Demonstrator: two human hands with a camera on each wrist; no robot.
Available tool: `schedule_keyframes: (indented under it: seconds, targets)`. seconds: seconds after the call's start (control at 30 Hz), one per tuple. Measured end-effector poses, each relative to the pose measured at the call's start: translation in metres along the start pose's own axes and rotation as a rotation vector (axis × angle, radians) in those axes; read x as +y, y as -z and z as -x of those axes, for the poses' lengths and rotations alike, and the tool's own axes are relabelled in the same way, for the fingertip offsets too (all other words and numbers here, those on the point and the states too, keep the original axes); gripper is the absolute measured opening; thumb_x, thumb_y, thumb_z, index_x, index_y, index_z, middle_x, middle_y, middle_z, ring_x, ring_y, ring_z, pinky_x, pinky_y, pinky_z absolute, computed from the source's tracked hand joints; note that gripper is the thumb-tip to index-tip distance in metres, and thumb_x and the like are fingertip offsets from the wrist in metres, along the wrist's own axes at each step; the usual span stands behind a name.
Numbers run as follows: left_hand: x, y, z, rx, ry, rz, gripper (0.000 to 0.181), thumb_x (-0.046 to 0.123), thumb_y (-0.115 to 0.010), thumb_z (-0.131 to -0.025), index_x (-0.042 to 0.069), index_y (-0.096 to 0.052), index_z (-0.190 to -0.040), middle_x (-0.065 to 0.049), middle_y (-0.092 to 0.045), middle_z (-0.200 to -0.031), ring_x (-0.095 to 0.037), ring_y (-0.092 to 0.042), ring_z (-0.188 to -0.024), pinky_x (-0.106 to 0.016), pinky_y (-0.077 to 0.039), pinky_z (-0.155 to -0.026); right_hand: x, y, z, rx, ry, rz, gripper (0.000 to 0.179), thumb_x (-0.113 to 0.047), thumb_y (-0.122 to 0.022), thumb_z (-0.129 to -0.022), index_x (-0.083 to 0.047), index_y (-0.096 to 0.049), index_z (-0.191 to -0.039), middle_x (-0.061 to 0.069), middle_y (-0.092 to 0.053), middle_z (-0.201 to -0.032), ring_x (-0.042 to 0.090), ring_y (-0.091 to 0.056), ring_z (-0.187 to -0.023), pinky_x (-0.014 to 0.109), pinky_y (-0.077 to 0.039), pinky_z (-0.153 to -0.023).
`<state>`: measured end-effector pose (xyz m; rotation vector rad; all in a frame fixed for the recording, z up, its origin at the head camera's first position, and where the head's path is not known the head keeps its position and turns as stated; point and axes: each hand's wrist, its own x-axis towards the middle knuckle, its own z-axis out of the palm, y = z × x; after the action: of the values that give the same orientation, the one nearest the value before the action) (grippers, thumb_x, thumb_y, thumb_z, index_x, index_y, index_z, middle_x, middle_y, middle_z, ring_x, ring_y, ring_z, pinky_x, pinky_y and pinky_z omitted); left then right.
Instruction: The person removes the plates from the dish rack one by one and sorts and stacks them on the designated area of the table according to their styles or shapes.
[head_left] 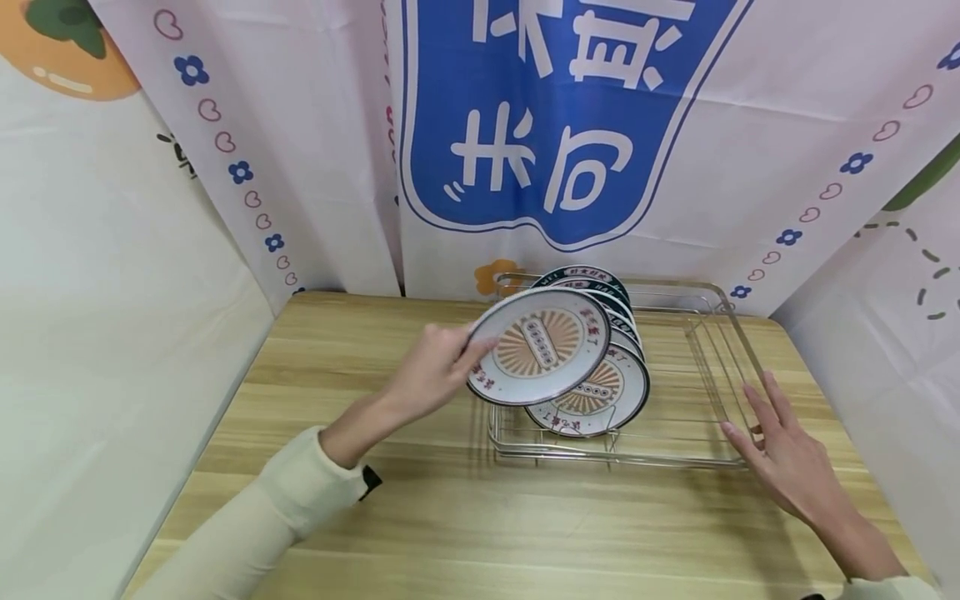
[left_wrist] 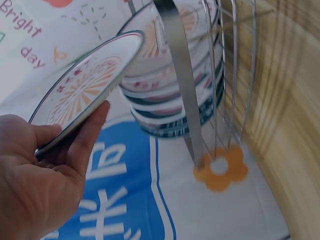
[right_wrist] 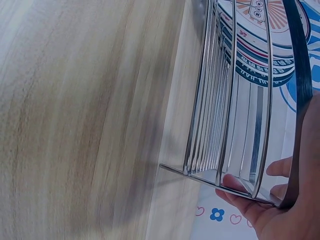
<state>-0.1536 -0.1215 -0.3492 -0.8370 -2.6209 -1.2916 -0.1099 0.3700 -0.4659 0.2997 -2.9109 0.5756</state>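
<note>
My left hand [head_left: 431, 371] holds a round white dark-rimmed plate [head_left: 551, 343], thumb on its face and fingers beneath, at the left of a wire dish rack [head_left: 660, 457]. The raised plate [left_wrist: 92, 82] tilts beside the rack in the left wrist view. Several more plates [head_left: 628, 385] stand in a leaning row in the rack's left part, partly hidden by the held one. At the rack's right end, my right hand [head_left: 795, 467] grips the metal frame, its fingers around the end rail [right_wrist: 301, 55] in the right wrist view.
The rack stands on a wood-grain table [head_left: 480, 525]. A printed cloth [head_left: 330, 150] hangs right behind the table, with a large blue panel [head_left: 540, 192]. White cloth sides [head_left: 97, 333] close in at left and right.
</note>
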Motion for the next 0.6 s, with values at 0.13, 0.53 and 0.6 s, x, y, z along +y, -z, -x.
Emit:
schedule_keyframes:
  seconds: [0.13,0.53,0.6]
  targets:
    - [-0.006,0.023,0.002,0.102,0.091,0.068,0.030,0.009,-0.060,-0.108,-0.010,-0.066,-0.131,-0.024,-0.077,-0.101,-0.019,-0.074,-0.068,-0.026,-0.059,-0.055,0.001,0.000,0.000,0.006,0.004,0.000,0.070,-0.034,-0.057,-0.108,0.004,-0.031,-0.161,0.022,-0.004,-0.176,0.046,-0.074,-0.090,0.064,-0.050,-0.062]
    - [-0.048,0.082,0.003,0.243,0.517,0.238,0.045,0.023,-0.050,-0.114,-0.012,-0.053,-0.143,-0.032,-0.070,-0.116,-0.009,-0.073,-0.076,-0.026,-0.062,-0.075,0.000,-0.001,0.001,0.005,0.004,-0.006,0.071,-0.034,-0.057,-0.108,0.002,-0.029,-0.163,0.022,-0.004,-0.176,0.046,-0.074,-0.089,0.065,-0.049,-0.062]
    - [-0.059,0.083,0.003,0.260,0.557,0.286,0.048,0.023,-0.049,-0.114,-0.013,-0.048,-0.146,-0.034,-0.068,-0.121,-0.006,-0.072,-0.076,-0.025,-0.062,-0.076,0.000,-0.001,0.001,-0.001,0.000,-0.007,0.072,-0.035,-0.056,-0.108,0.002,-0.028,-0.163,0.022,-0.003,-0.176,0.046,-0.074,-0.090,0.066,-0.049,-0.063]
